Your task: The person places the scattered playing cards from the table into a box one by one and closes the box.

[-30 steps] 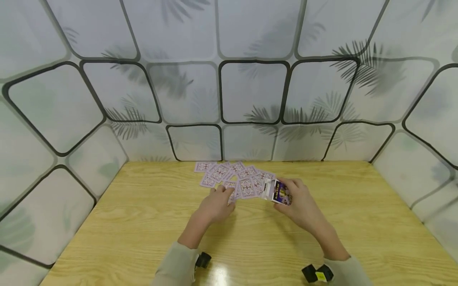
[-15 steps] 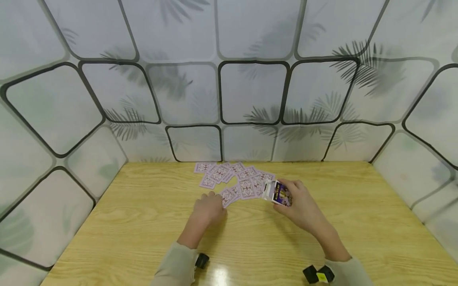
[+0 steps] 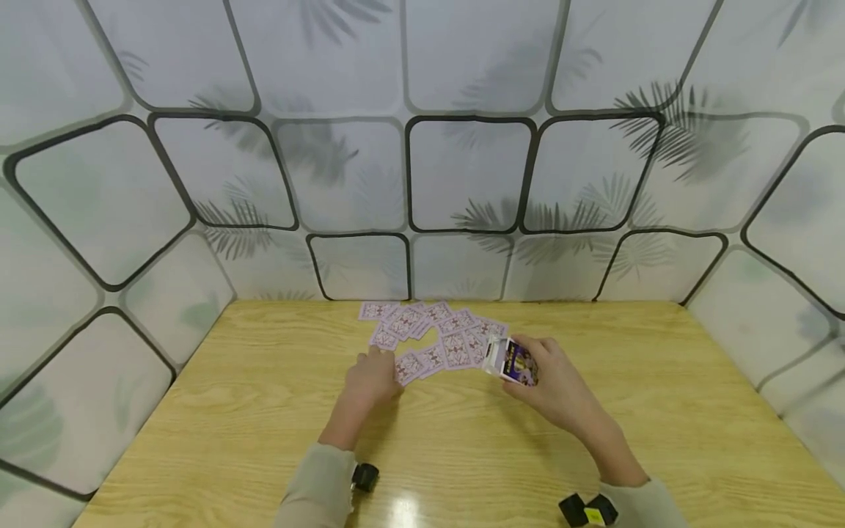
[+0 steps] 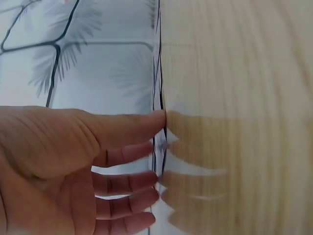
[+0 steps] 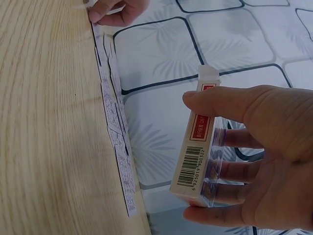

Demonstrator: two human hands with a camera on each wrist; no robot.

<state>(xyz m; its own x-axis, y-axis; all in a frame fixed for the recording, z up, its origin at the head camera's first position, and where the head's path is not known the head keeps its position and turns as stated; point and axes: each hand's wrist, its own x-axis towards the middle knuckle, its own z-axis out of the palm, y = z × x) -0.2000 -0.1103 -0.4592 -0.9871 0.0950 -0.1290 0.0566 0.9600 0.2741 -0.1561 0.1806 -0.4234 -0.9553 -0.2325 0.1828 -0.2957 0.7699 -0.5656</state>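
Observation:
Playing cards (image 3: 457,350) with pink-and-white patterned backs lie face down and overlapping in a loose ring at the back of the table. My left hand (image 3: 372,375) is at the ring's lower left end, right beside the front-left card (image 3: 409,365). In the left wrist view its fingers (image 4: 127,203) are fairly straight, with the tips down at table level. My right hand (image 3: 551,381) grips a card box (image 3: 520,362) with a purple-and-yellow picture; its open flap points left toward the cards. The right wrist view shows the box's barcode side, thumb on one edge and fingers behind.
The wood-grain table (image 3: 264,411) meets a white backdrop (image 3: 462,176) with dark outlines and leaf prints, which also rises at both sides. A small black device is on each wrist at the sleeve. Some cards lie close to the back edge.
My left hand has moved left and slightly toward me, and the front-left cards have spread out that way. The right hand and its card box have stayed nearly in place.

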